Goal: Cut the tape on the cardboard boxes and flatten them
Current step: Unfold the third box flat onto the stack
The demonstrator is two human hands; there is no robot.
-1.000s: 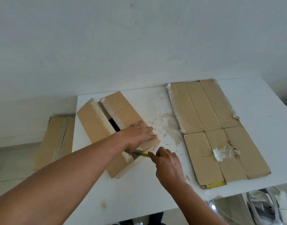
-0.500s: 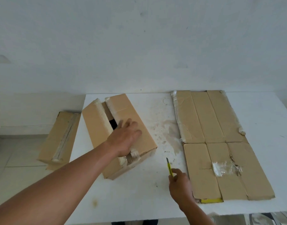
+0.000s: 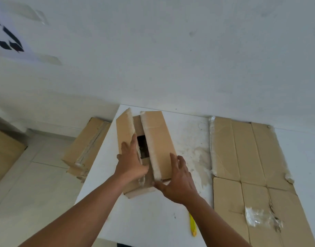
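Box (image 3: 158,139) is sitting on the left part of the white table (image 3: 153,220), long axis running away from the person and skewed a bit. Top flaps are standing parted, w/ a dark gap showing btw them. Whitish tape is running along both inner flap edges.

L hand (image 3: 130,163) is lying flat on the left flap, fingers straight and pointing fwd, thumb side twd the gap, so it's spread and not clamping anything. R hand (image 3: 178,180) is sitting at the near end of the right flap. Its fingers are spreading over the flap top and its thumb is reaching left along the box's near end, under the flap corner. It's reading as spread and relaxed, just touching. Can't tell if the thumb is pressing up on the flap.

Yellow cutter (image 3: 192,225) is lying on the table near the front edge, just beside the R forearm and partly hidden by it, well apart from both hands.

Flattened box (image 3: 242,157) is lying on the right part of the table, creases showing. A crumpled clear tape scrap (image 3: 260,218) is sticking to a near panel, and more tape is bunching along the far-left edge. A scuffed, stained patch (image 3: 199,157) is showing on the tabletop btw box and flat sheet.

On the floor left of the table, a second box (image 3: 85,147) is lying closed w/ its taped seam up. Can't tell if it's touching the table. More cardboard (image 3: 3,152) is poking in at the far left, cropped.
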